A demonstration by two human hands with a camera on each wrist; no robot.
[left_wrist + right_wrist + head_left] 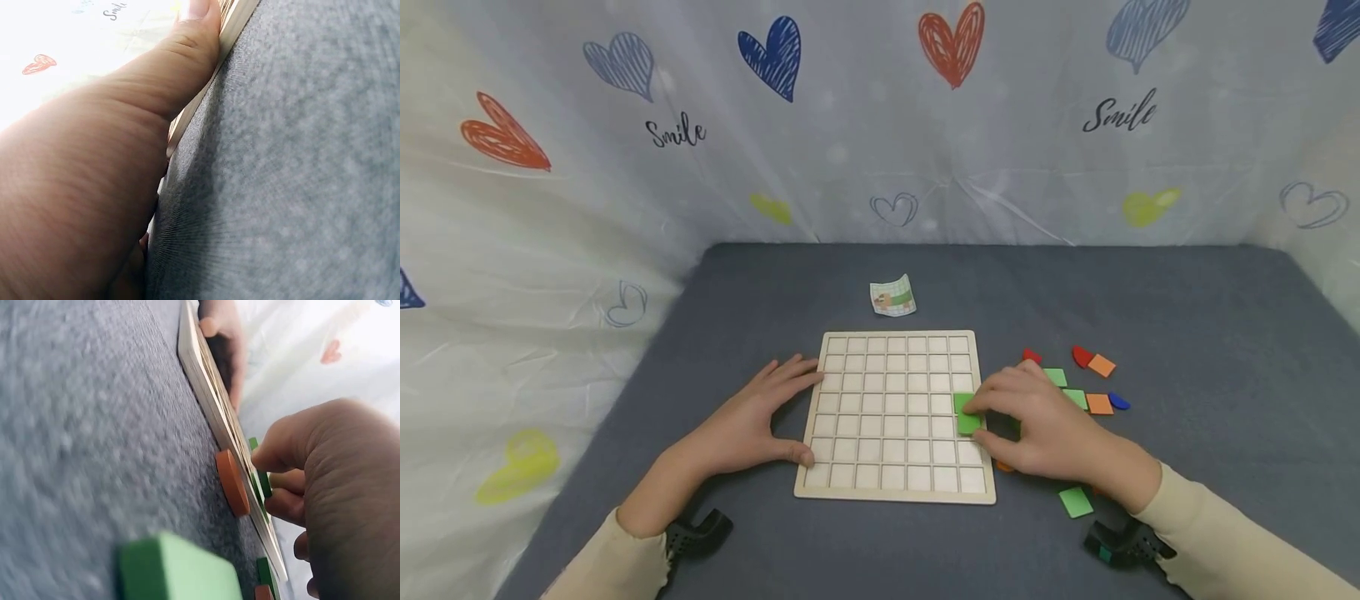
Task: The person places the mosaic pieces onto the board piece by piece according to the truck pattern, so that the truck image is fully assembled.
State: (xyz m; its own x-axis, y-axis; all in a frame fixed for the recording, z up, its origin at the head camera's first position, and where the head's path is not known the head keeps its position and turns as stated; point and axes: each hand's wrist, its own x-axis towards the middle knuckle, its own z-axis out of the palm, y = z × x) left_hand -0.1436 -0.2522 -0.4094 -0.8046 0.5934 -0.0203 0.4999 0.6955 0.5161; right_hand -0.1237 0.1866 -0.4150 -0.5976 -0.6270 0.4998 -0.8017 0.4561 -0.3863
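Observation:
A pale wooden grid board (874, 450) lies flat in front of me. My left hand (748, 421) rests at its left edge with fingers spread; the thumb (194, 44) touches the board's side. At the right-hand column, my right hand (1037, 417) pinches a green square tile (264, 483) between thumb and fingers, close over the board. Green covers about two neighbouring cells there, partly hidden by the fingertips. Beside the board's right edge, an orange rounded piece (232, 482) lies on the cloth below the hand.
A small picture card (892, 296) lies behind the board. Right of it are scattered green tiles (1076, 502), orange squares (1101, 365), red pieces (1081, 356) and a blue piece (1118, 402), some hidden by my right hand. A printed curtain (850, 158) hangs behind the grey table (1210, 375).

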